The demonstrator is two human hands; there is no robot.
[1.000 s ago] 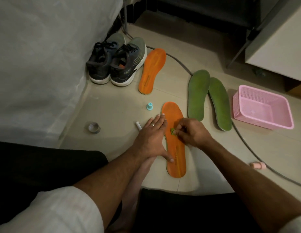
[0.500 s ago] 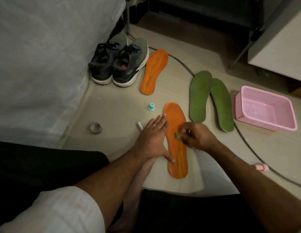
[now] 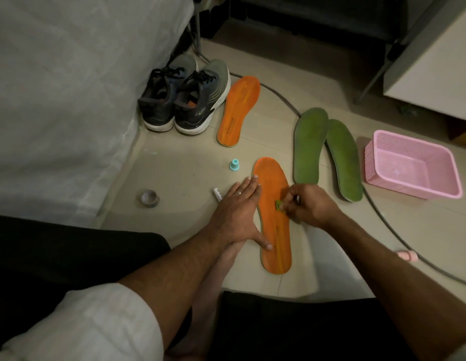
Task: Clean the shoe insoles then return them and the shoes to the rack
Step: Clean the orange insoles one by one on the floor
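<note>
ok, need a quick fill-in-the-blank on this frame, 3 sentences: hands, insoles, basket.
1. The left hand lies flat, pressing the near ____ foam insole to the floor.
2. The right hand pinches a small ____ scrubbing piece on that insole.
3. The two green insoles lie between that insole and the ____ plastic mesh basket.

Missing words: orange; green; pink

One head-worn wide-angle view looks forward and steeply down, close over the floor [image 3: 174, 178].
</note>
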